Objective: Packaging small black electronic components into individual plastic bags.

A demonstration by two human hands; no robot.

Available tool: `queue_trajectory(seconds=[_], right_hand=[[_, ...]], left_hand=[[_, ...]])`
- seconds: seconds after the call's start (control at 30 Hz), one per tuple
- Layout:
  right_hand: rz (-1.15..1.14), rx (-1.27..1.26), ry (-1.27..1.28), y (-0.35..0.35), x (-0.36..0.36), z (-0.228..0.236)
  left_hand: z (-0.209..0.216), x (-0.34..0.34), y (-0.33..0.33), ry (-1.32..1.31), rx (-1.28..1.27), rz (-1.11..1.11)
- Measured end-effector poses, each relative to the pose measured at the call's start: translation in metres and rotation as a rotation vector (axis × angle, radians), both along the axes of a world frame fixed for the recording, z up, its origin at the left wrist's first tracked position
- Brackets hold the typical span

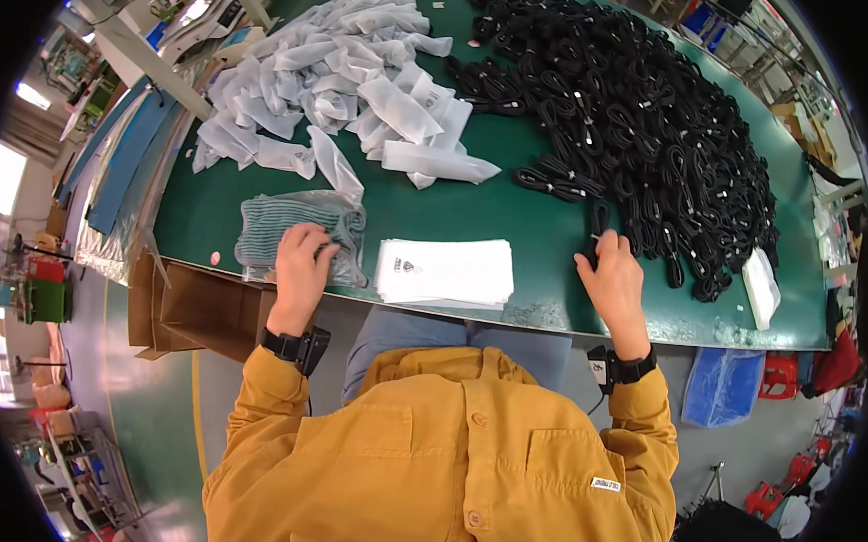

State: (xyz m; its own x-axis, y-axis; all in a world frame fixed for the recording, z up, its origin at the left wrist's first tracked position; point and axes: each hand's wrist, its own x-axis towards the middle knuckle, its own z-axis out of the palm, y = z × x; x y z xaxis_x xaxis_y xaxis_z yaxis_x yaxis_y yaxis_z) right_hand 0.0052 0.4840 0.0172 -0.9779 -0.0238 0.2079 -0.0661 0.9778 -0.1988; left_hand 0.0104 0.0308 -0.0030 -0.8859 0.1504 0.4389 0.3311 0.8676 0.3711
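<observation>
My right hand (617,282) pinches the lower end of a coiled black cable (599,218) at the near edge of a large black heap. My left hand (302,269) rests on a clear plastic bag (351,232), its thumb apart from the bent fingers. Inside that bag lie teal-grey ribbed pieces (281,218); their kind I cannot make out. Between my hands, near the table's front edge, sits a stack of flat white printed sleeves (448,271). Beyond the bag and the stack is a pile of filled, whitish translucent pouches (345,67).
The heap of coiled black cables (639,135) covers the right of the green table (436,209). A white packet (761,287) lies near the front right edge. Below the table stand cardboard boxes (208,311) at left and a blue plastic-covered bin (722,386) at right.
</observation>
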Motion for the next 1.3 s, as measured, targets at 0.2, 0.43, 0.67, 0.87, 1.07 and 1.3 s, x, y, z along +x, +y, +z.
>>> queue_trajectory(seconds=[0.2, 0.43, 0.67, 0.87, 1.07, 1.3], right_hand=[[-0.039, -0.056, 0.096, -0.005, 0.003, -0.011], [0.06, -0.2, 0.074, -0.016, 0.015, -0.008], [0.206, -0.448, 0.074, -0.03, 0.032, -0.01], [0.278, -0.511, 0.045, -0.047, 0.044, 0.002], [0.399, -0.321, 0.16, -0.052, 0.05, 0.007], [0.54, -0.259, 0.144, -0.047, 0.045, 0.012]], left_hand=[[0.024, -0.002, 0.023, -0.032, 0.205, 0.08], [0.026, -0.001, 0.146, -0.128, 0.396, -0.544], [0.001, -0.009, 0.182, -0.139, 0.226, -0.49], [-0.003, -0.008, 0.18, -0.303, 0.397, -0.453], [0.001, -0.011, 0.173, -0.52, 0.676, -0.358], [0.009, -0.009, 0.171, -0.431, 0.672, -0.493]])
